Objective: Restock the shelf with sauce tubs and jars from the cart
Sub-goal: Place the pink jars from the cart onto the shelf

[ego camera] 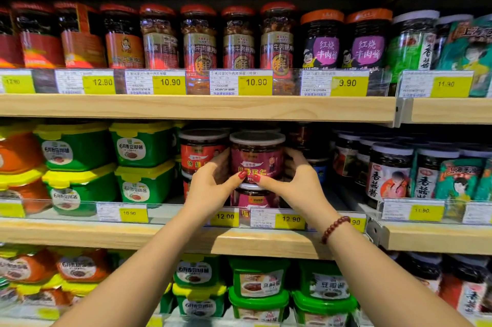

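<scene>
We hold a purple-labelled sauce jar [257, 157] with both hands at the middle shelf [266, 242]. The left hand [210, 185] wraps the jar's left side, its fingers [222, 159] curled round the wall and the thumb lying across the lower front of the label. The right hand [298, 180] mirrors it on the right side, fingers [294, 155] curled behind the wall, thumb at the lower front, so both sets of fingers are clamped on the jar. The two thumb tips nearly meet under the label. A red bead bracelet [334, 228] sits on the right wrist.

The jar stands upright on top of a second purple jar [251, 197], which sits on the shelf behind the price-tag strip [288, 220]. Just beside it on the left stands a red-labelled jar [201, 152], touching or nearly touching. Green tubs with yellow lids [143, 145] are stacked further left on the same shelf.
</scene>
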`<action>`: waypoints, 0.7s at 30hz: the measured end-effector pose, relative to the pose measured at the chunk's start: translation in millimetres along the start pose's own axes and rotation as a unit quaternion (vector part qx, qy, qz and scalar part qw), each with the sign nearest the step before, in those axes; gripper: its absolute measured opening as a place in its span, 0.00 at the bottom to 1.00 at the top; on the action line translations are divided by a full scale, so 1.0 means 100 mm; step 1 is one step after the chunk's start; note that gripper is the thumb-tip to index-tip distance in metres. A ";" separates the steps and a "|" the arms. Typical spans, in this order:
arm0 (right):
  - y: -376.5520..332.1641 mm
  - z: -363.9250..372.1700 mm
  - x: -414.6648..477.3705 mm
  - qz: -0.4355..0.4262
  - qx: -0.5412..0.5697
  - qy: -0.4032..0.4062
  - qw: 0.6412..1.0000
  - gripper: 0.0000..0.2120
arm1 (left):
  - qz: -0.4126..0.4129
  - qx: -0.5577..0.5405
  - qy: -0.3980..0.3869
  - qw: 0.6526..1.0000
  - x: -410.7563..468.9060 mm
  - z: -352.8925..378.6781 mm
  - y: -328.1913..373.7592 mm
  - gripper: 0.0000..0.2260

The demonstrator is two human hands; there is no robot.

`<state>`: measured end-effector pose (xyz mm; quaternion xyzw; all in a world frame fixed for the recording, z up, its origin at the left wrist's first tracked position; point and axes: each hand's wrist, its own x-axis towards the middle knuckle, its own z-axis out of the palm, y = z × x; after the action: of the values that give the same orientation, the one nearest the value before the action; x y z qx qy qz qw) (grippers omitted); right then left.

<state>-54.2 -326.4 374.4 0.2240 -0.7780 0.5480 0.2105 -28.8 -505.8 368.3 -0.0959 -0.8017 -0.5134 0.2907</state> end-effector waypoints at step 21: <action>-0.11 -0.09 -0.21 -0.014 -0.101 -0.021 0.995 0.30 | 0.080 0.027 0.071 0.994 -0.27 -0.02 0.03 0.15</action>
<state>-30.7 -318.9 373.4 0.2237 -0.8304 0.4586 0.2239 -5.3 -502.4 355.9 -0.1147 -0.7824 -0.4721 0.3896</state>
